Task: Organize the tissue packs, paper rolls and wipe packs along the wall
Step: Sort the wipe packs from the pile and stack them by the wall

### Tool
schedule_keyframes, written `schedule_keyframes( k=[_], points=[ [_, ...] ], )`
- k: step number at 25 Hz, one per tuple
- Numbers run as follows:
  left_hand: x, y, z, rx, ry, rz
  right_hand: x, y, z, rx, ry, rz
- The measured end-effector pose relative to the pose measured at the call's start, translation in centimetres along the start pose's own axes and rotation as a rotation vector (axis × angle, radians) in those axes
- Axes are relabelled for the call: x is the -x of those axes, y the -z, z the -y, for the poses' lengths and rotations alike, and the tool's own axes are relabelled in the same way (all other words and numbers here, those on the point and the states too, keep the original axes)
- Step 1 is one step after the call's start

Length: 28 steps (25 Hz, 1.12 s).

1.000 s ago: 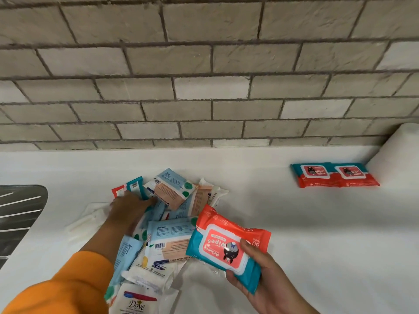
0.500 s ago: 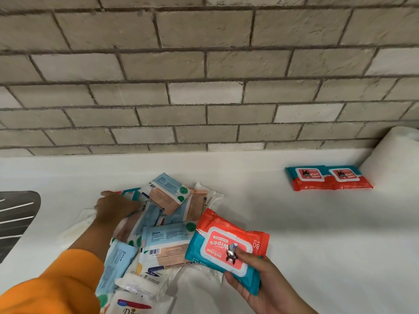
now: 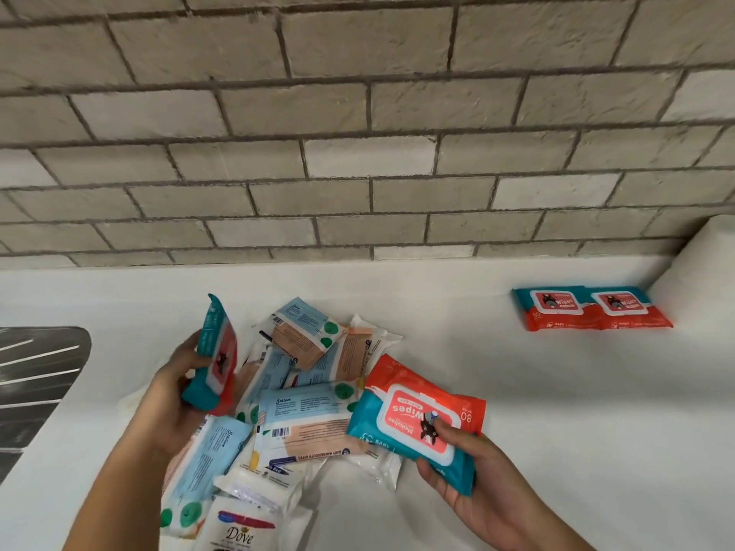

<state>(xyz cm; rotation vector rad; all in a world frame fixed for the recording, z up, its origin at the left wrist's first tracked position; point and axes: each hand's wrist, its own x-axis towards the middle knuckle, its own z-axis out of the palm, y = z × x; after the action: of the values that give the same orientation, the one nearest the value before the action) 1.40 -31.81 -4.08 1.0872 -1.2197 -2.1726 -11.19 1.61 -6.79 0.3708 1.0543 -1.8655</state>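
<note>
Both hands loaded above the loose pile (image 3: 302, 415).
Your left hand (image 3: 175, 395) curls round an upright wipe pack (image 3: 216, 359); your right hand (image 3: 489, 491) pinches a flat wipe pack (image 3: 409, 407), thumb on its stiff lid. Expect squashy, slick film with some heft, so grip across the middle. Two placed packs (image 3: 588, 312) lie near the brick wall (image 3: 358, 153).

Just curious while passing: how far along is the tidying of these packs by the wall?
Done: two red-and-teal wipe packs lie side by side near the wall, beside a paper roll. In hand: the left hand grips a third pack, the right hand a fourth pack. Left: the jumbled pile of pale blue packs, with a Dove pack.
</note>
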Motion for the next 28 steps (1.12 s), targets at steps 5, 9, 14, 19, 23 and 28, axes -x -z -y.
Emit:
schedule_keyframes(
  k=[5,9,14,19,23,28],
  points=[
    [4.6,1.1,5.1,0.473,0.167,0.24,-0.7,1.6,0.2,0.117,0.099,-0.052],
    [7.4,-1.6,8.5,0.504,0.19,0.191,-0.4,2.7,0.6,0.279,0.178,-0.063],
    [10.1,-5.9,10.6,0.323,0.208,0.0,-0.1,4.9,2.5,0.298,0.197,-0.074],
    [12.0,-11.0,12.1,0.315,0.334,0.04,0.5,9.7,7.1,0.311,0.292,-0.037],
    [12.9,-15.0,13.8,0.314,0.354,0.019,0.9,14.1,10.5,0.313,0.32,-0.054],
    [13.3,-20.5,16.4,0.308,0.389,0.045,1.9,19.1,17.6,0.581,0.382,-0.071]
  ],
)
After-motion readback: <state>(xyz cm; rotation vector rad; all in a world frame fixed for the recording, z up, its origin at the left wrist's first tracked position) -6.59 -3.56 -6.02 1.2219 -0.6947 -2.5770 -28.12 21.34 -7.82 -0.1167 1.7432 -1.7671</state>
